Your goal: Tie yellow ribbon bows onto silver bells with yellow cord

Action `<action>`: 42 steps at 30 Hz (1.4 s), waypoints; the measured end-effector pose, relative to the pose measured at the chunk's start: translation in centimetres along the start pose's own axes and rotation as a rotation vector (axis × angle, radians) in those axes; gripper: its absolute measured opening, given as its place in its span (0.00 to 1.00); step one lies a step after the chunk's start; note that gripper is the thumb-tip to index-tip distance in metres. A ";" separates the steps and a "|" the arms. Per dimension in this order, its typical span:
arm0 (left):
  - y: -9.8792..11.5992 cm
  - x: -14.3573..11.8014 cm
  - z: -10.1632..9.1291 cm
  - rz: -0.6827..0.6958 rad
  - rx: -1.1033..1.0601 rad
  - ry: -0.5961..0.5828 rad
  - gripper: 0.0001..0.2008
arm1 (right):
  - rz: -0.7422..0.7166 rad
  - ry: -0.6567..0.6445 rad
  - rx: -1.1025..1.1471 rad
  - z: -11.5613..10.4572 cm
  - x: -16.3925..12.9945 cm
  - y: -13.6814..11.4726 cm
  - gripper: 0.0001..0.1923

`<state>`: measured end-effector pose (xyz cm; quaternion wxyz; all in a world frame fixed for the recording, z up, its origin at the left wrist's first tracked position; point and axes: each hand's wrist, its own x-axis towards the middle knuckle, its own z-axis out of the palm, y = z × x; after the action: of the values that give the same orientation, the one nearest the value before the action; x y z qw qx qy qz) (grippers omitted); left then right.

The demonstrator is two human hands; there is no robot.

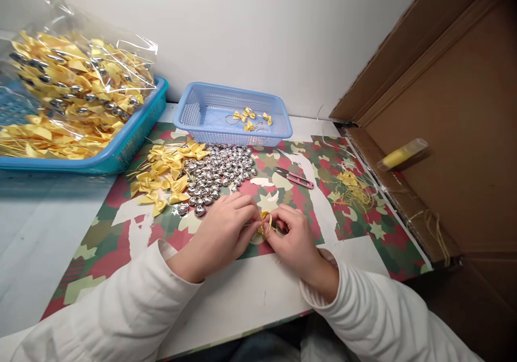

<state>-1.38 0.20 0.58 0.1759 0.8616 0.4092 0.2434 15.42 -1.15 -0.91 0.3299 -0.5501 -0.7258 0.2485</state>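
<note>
Two hands are seen, a left hand (224, 230) and a right hand (294, 239). Two baskets are counted along the far edge of the mat (363, 243): one teal basket (133, 141) and one light blue basket (210, 117). Three yellow bows (250, 118) are counted in the latter. One pair of pink snips (296, 178) and one yellow tube (402, 154) are seen. The loose bows (165, 176) and silver bells (220, 173) cannot be counted.

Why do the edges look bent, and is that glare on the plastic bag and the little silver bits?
Head view: the wide lens bows the table edge and cardboard box; light glints white on the plastic bag and silver bells; soft, even lighting, faint shadows under the hands, left and right; nothing badly blurred.
</note>
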 end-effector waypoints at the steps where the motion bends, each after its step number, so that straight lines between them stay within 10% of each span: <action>1: 0.0 0.0 0.0 0.000 -0.009 0.001 0.09 | -0.003 0.000 -0.001 0.0 0.0 0.0 0.08; 19: -0.3 0.1 -0.1 -0.030 -0.032 -0.004 0.09 | 0.018 -0.017 0.035 0.0 -0.2 0.2 0.07; 27: -0.4 0.0 -0.3 -0.120 -0.099 0.011 0.09 | -0.033 0.130 -0.184 -7.2 3.6 2.1 0.07; 36: -0.3 0.1 -0.4 -0.180 -0.166 0.013 0.09 | -0.006 -0.063 -0.521 -5.8 7.8 6.8 0.12; 42: -0.2 0.2 -0.4 -0.230 -0.155 0.011 0.10 | 0.011 -0.155 -0.226 -6.5 6.9 6.1 0.07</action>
<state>-1.63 0.54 0.88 0.2664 0.7915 0.4861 0.2574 22.96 7.12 0.37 0.2073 -0.5671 -0.7694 0.2086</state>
